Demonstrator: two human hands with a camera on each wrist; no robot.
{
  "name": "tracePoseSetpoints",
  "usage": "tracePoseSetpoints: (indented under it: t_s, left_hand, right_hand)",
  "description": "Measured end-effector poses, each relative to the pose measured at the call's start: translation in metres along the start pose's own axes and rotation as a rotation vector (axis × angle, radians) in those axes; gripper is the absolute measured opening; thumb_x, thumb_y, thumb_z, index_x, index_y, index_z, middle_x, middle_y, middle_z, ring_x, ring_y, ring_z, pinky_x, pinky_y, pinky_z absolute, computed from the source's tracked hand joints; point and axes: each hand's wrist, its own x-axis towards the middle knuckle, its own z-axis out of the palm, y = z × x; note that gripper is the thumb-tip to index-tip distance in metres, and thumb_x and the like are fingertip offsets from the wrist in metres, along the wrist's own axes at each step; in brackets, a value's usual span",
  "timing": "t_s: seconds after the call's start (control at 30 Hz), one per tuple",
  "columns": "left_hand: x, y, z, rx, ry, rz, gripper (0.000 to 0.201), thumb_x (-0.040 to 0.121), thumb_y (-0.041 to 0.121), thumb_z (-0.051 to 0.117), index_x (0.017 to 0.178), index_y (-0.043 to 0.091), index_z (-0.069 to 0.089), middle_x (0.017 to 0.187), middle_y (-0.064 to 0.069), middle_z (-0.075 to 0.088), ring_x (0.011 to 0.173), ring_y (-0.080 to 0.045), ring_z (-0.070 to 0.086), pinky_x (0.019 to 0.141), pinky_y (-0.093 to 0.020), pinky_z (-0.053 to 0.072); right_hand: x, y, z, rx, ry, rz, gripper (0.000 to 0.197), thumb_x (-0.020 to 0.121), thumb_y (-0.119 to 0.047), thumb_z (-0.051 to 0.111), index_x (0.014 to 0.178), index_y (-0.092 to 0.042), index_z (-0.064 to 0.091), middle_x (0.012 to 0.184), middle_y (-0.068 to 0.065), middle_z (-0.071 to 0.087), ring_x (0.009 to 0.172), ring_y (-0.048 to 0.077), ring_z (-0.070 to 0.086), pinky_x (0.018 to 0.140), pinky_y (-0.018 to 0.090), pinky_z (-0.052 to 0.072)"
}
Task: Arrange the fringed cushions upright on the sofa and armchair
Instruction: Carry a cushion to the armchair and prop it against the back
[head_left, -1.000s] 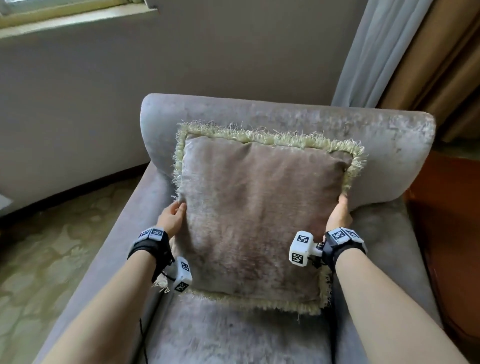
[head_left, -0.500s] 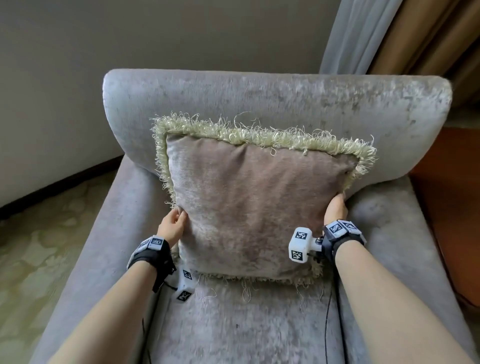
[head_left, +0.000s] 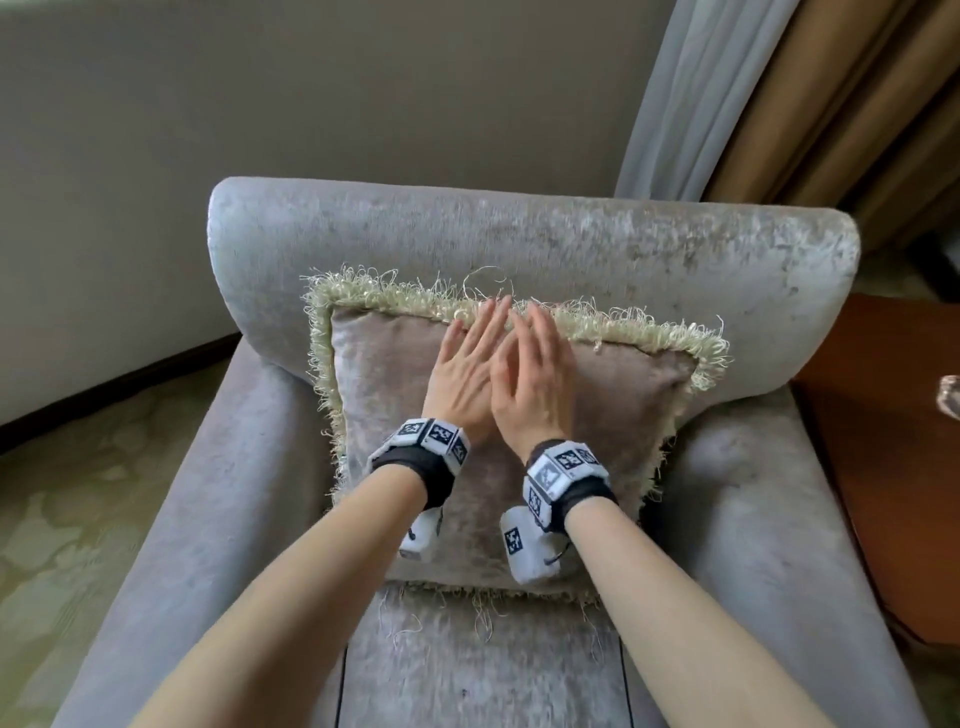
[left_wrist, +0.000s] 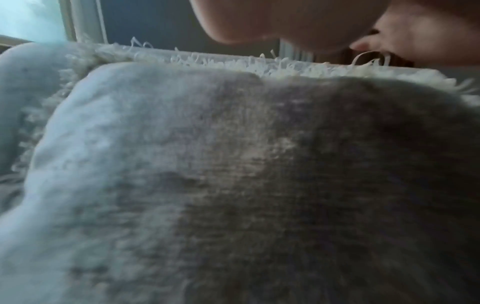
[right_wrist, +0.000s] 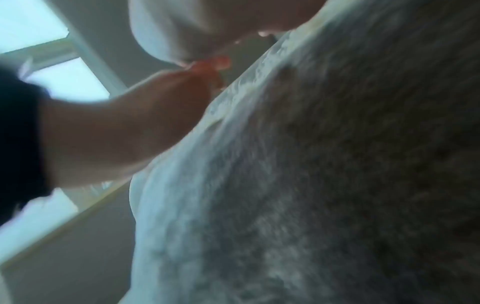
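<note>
Flat left hand (head_left: 465, 376), right hand (head_left: 537, 387) on cushion (head_left: 623, 410); no writing.

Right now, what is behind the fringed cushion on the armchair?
The armchair's grey backrest rises directly behind the cushion, which leans on it. The cushion covers the backrest's lower part and the seat's rear.

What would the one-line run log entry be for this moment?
cushion upright against armchair backrest | left hand open, flat on cushion | right hand open, beside it | fingertips at top fringe
</note>
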Motion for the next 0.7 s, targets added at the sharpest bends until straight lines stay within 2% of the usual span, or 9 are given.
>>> tracePoseSetpoints:
  t_s: [0.1,0.2,0.23,0.3,0.4,0.47,0.57,0.63,0.7]
  left_hand:
    - [0.003,-0.037,0.025,0.01,0.029,-0.097,0.053,0.099,0.037,0.023,0.149,0.035,0.004,0.159,0.005,0.002,0.146,-0.009,0.0,0.119,-0.04,0.003]
    - [-0.004,-0.073,0.035,0.097,0.093,0.005,0.051,0.099,0.036,0.023,0.148,0.039,0.012,0.158,0.007,0.01,0.145,-0.009,0.009,0.118,-0.038,0.011]
    - [-0.007,-0.087,0.035,0.113,0.1,-0.029,0.05,0.098,0.036,0.021,0.148,0.041,0.011,0.158,0.008,0.011,0.145,-0.009,0.011,0.118,-0.038,0.012]
    - [-0.012,-0.114,0.034,0.079,0.149,-0.196,0.049,0.098,0.037,0.017,0.146,0.045,0.01,0.157,0.009,0.014,0.144,-0.009,0.015,0.117,-0.038,0.011]
    - [-0.028,-0.145,0.023,0.091,0.09,-0.355,0.047,0.099,0.039,0.014,0.145,0.047,0.009,0.158,0.008,0.012,0.145,-0.013,0.012,0.116,-0.044,0.007]
    - [-0.037,-0.138,0.014,0.06,0.109,-0.407,0.049,0.1,0.034,0.019,0.147,0.04,0.01,0.159,0.006,0.005,0.146,-0.014,0.002,0.116,-0.045,0.003]
    - [-0.065,-0.086,0.013,-0.074,0.245,-0.432,0.058,0.096,0.025,0.027,0.151,0.02,0.009,0.159,0.0,0.001,0.146,-0.014,-0.002,0.118,-0.041,0.004]
    - [-0.092,-0.036,0.022,-0.146,0.235,-0.289,0.061,0.095,0.028,0.027,0.151,0.015,0.007,0.159,0.0,0.001,0.146,-0.012,-0.002,0.118,-0.043,0.004]
    - [-0.114,0.006,0.041,-0.137,0.117,-0.079,0.065,0.093,0.029,0.027,0.151,0.019,0.001,0.159,0.002,0.0,0.146,-0.012,-0.003,0.117,-0.05,0.002]
  right_hand:
    - [-0.003,0.039,0.021,-0.26,-0.215,-0.119,0.055,0.096,-0.034,0.032,0.15,-0.022,0.035,0.161,0.0,0.02,0.149,0.014,0.014,0.119,0.042,0.004]
    - [-0.004,0.094,0.014,-0.436,-0.256,-0.25,0.055,0.097,-0.036,0.03,0.153,-0.033,0.025,0.162,-0.001,0.013,0.15,0.014,0.009,0.119,0.048,0.005]
    - [-0.003,0.11,0.009,-0.476,-0.255,-0.24,0.056,0.098,-0.037,0.028,0.153,-0.035,0.021,0.162,-0.001,0.011,0.15,0.014,0.007,0.119,0.049,0.005]
    - [-0.001,0.142,-0.002,-0.5,-0.212,-0.087,0.055,0.099,-0.037,0.022,0.154,-0.036,0.015,0.162,-0.002,0.01,0.15,0.014,0.006,0.119,0.049,0.006]
    - [-0.002,0.173,-0.024,-0.452,-0.205,0.19,0.054,0.1,-0.038,0.014,0.155,-0.035,0.01,0.163,-0.009,0.008,0.15,0.014,0.004,0.119,0.051,0.007]
    - [-0.005,0.165,-0.038,-0.369,-0.215,0.148,0.053,0.102,-0.033,0.02,0.155,-0.028,0.014,0.163,-0.006,0.009,0.15,0.015,0.009,0.119,0.049,0.01]
    - [-0.032,0.108,-0.057,-0.217,0.058,-0.004,0.048,0.094,-0.017,0.041,0.142,-0.019,0.041,0.15,0.004,0.038,0.135,0.018,0.038,0.109,0.044,0.025]
    - [-0.059,0.06,-0.053,-0.129,0.158,-0.108,0.046,0.086,-0.016,0.048,0.132,-0.016,0.043,0.135,0.004,0.043,0.122,0.02,0.043,0.103,0.045,0.029]
    - [-0.089,0.024,-0.029,-0.14,0.009,-0.267,0.056,0.086,-0.023,0.047,0.14,-0.012,0.034,0.142,0.005,0.035,0.13,0.021,0.038,0.111,0.046,0.02]
